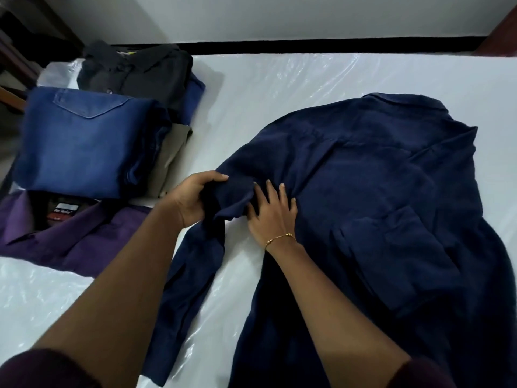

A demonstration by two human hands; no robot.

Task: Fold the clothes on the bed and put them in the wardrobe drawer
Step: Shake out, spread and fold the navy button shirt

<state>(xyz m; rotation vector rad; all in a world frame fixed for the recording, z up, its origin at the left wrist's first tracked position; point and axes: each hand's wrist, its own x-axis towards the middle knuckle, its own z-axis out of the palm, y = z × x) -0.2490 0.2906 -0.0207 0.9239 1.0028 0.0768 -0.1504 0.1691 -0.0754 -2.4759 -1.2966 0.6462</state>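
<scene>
A dark navy shirt (pixel 372 197) lies spread face down on the bed (pixel 279 88), collar toward the far side. Its left sleeve (pixel 193 264) hangs down toward me along the mattress. My left hand (pixel 193 197) grips the bunched fabric at the shirt's left shoulder. My right hand (pixel 272 211), with a thin gold bracelet at the wrist, presses on the cloth right beside it with spread fingers.
Folded clothes sit at the left: blue denim jeans (pixel 84 144), a purple shirt (pixel 84 236) in front of them, a dark grey shirt (pixel 137 71) behind. The mattress is covered in clear plastic. A black gap (pixel 307 47) runs between bed and white wall. Dark wooden furniture (pixel 16 51) stands far left.
</scene>
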